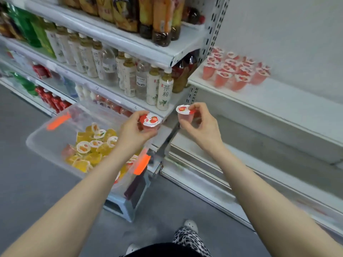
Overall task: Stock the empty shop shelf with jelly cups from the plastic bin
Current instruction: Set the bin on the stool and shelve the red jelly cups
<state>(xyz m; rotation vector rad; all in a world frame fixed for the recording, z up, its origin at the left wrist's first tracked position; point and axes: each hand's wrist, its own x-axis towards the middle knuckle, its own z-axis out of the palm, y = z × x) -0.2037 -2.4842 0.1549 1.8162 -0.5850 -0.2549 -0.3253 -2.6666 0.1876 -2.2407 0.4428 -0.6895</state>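
Gripped red-lidded cup point(150, 120) in left hand point(133, 130), fingers curled round it. Pinched second cup point(183, 113) in right hand point(200, 125), at 3 o'clock of the first, not touching. Saw bin point(46, 134) at 8 o'clock of hands, holding mostly yellow cups point(92, 145), propped on stool point(122, 206). Saw red cups point(235, 71) clustered upright on shelf point(278, 101) at 1 o'clock. Saw bottles point(163, 89) at 11 o'clock.

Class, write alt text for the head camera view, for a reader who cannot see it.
A person's left hand and right hand each hold a red-lidded jelly cup, the left cup and right cup. A white shelf bears a cluster of red cups; a bin of mostly yellow cups sits lower left.
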